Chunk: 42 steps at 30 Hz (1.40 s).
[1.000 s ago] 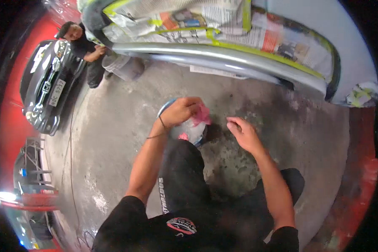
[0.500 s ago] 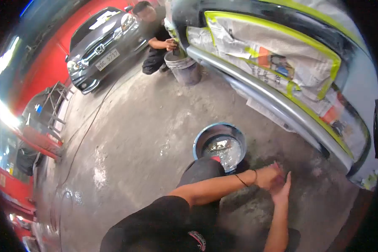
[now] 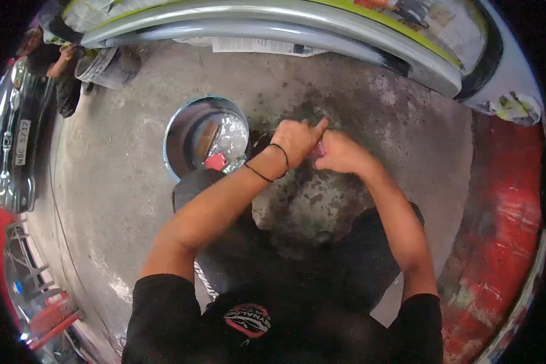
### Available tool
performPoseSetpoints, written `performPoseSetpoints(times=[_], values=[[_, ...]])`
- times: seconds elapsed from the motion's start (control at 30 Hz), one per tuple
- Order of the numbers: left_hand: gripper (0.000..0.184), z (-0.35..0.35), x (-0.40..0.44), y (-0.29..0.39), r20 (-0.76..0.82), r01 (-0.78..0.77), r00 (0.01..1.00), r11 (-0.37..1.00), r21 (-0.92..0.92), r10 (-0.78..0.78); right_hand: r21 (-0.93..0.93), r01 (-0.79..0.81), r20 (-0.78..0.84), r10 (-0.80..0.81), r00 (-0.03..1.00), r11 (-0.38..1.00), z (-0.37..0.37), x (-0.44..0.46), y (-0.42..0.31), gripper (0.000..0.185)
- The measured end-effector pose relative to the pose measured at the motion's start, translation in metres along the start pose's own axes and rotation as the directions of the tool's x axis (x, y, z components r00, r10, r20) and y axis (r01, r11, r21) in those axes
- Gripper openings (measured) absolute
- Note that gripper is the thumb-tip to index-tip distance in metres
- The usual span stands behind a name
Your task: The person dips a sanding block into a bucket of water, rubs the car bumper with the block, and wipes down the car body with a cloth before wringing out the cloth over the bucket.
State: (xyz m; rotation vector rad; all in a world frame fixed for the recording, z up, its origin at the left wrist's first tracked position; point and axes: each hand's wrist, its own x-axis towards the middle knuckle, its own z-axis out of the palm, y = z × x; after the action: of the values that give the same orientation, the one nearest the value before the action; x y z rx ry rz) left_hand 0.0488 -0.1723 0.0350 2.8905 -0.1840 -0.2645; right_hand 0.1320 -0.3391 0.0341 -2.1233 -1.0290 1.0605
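My left hand [image 3: 296,141], with a dark band at the wrist, is closed in front of my knees, over bare floor. Pressed up against it is my right hand [image 3: 344,151], its fingers curled. A small pink thing [image 3: 320,149] shows between the two hands; most of it is covered, so its kind is unclear. Just left of my hands stands a blue-rimmed basin [image 3: 166,138] holding sudsy water. Inside it lie a brown block [image 3: 208,139] and a red piece [image 3: 216,161].
Across the top runs a silver car sill [image 3: 255,11], with newspaper [image 3: 246,46] on the floor beneath. At upper left, a co-worker's arm [image 3: 62,64] is beside a grey bucket [image 3: 103,68]. A dark car [image 3: 19,136] stands far left; red-painted floor [image 3: 503,224] lies right.
The view has swung right and down, so the basin and co-worker now appear further left. My hands remain together, with the pink thing now showing between them.
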Motion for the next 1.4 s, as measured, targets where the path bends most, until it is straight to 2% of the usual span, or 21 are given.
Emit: performPoseSetpoints(times=[0.03, 0.13, 0.3, 0.37, 0.43, 0.5, 0.57, 0.63, 0.7, 0.73, 0.77, 0.8, 0.83, 0.93, 1.0, 1.03, 1.1, 1.13, 1.17, 1.23, 1.4], values=[[0.071, -0.001, 0.002, -0.002, 0.084, 0.021, 0.996, 1.0, 0.015, -0.023, -0.447, 0.039, -0.098, -0.092, 0.991, 0.894, 0.003, 0.005, -0.006, 0.023], [0.063, 0.003, 0.007, -0.017, 0.173, 0.094, 0.981, 0.996, 0.007, -0.094, -0.412, -0.124, -0.289, 0.0, 0.957, 0.903, 0.019, 0.011, -0.016, 0.014], [0.052, 0.026, 0.021, -0.051, 0.283, 0.185, 0.95, 0.968, -0.169, -0.132, -0.559, -0.043, -0.215, -0.094, 0.972, 0.828, 0.024, 0.03, -0.016, 0.021], [0.053, 0.034, 0.025, -0.062, 0.314, 0.025, 0.939, 0.887, -0.461, 0.137, -0.59, -0.01, -0.216, -0.147, 0.965, 0.807, 0.027, 0.024, -0.013, 0.024], [0.06, 0.037, 0.022, -0.062, 0.297, 0.056, 0.952, 0.909, -0.413, 0.076, -0.562, 0.056, -0.364, -0.308, 0.879, 0.825, 0.034, 0.017, -0.014, 0.027], [0.077, 0.012, 0.017, -0.045, 0.298, 0.245, 0.935, 0.959, -0.141, -0.195, -0.546, 0.021, -0.325, -0.234, 0.916, 0.837, 0.027, 0.012, -0.021, 0.028], [0.079, -0.011, 0.013, -0.039, 0.145, 0.25, 0.963, 0.949, -0.19, -0.225, -0.529, -0.035, -0.292, -0.144, 0.946, 0.848, 0.023, 0.01, -0.01, 0.029], [0.081, -0.021, 0.016, -0.031, -0.027, 0.23, 0.969, 0.941, -0.246, -0.244, -0.29, 0.018, -0.495, -0.167, 0.853, 0.957, 0.003, 0.011, 0.014, 0.032], [0.079, -0.025, 0.013, -0.023, -0.457, -0.023, 0.88, 0.949, -0.314, -0.13, 0.149, 0.022, -0.401, 0.04, 0.915, 0.989, -0.033, 0.015, 0.032, 0.031], [0.079, -0.029, 0.012, -0.017, -0.459, -0.025, 0.879, 0.95, -0.312, -0.127, 0.58, -0.118, -0.2, 0.281, 0.939, 0.806, -0.05, -0.001, 0.02, 0.029], [0.084, -0.033, 0.01, -0.011, -0.541, -0.176, 0.841, 0.955, -0.241, 0.018, 0.58, -0.114, -0.202, 0.277, 0.939, 0.806, -0.055, -0.009, 0.027, 0.029], [0.089, -0.037, 0.009, -0.004, -0.611, -0.317, 0.775, 0.936, -0.151, 0.163, 0.777, -0.122, -0.025, 0.223, 0.974, 0.617, -0.063, -0.017, 0.035, 0.03], [0.089, -0.038, 0.008, 0.003, -0.613, -0.314, 0.772, 0.939, -0.14, 0.167, 0.908, -0.167, 0.132, 0.115, 0.985, 0.384, -0.069, -0.022, 0.039, 0.032], [0.092, -0.031, 0.006, 0.016, -0.57, -0.362, 0.798, 0.912, -0.193, 0.196, 0.941, -0.256, 0.269, -0.027, 0.963, 0.222, -0.049, -0.026, 0.045, 0.029], [0.068, -0.022, 0.007, 0.01, -0.489, -0.336, 0.844, 0.928, -0.16, 0.221, 0.832, -0.278, 0.384, -0.136, 0.913, 0.48, -0.033, -0.02, 0.058, 0.032], [0.053, -0.02, 0.007, 0.006, -0.424, -0.303, 0.874, 0.948, -0.096, 0.237, 0.76, -0.204, 0.288, -0.039, 0.957, 0.617, -0.025, -0.023, 0.058, 0.03], [0.029, 0.001, 0.003, 0.004, -0.544, -0.283, 0.801, 0.959, 0.026, 0.25, 0.472, -0.148, 0.261, 0.023, 0.965, 0.869, -0.035, -0.022, 0.004, 0.027], [0.023, 0.005, 0.006, 0.008, -0.357, -0.146, 0.915, 0.98, 0.138, 0.187, 0.367, 0.148, 0.155, -0.218, 0.964, 0.918, -0.025, -0.007, 0.015, 0.028], [0.017, 0.011, 0.005, 0.012, -0.277, -0.105, 0.944, 0.96, 0.261, 0.179, 0.028, 0.188, 0.119, -0.19, 0.975, 0.982, -0.018, 0.001, 0.025, 0.027], [0.013, -0.001, 0.002, 0.022, 0.111, -0.061, 0.993, 0.967, 0.248, 0.034, -0.432, -0.153, -0.144, 0.099, 0.985, 0.889, 0.002, 0.002, 0.001, 0.029], [0.032, 0.032, 0.006, -0.008, 0.302, 0.183, 0.93, 0.976, 0.116, -0.21, -0.65, 0.001, -0.317, -0.272, 0.909, 0.76, 0.06, 0.024, 0.017, 0.045]])
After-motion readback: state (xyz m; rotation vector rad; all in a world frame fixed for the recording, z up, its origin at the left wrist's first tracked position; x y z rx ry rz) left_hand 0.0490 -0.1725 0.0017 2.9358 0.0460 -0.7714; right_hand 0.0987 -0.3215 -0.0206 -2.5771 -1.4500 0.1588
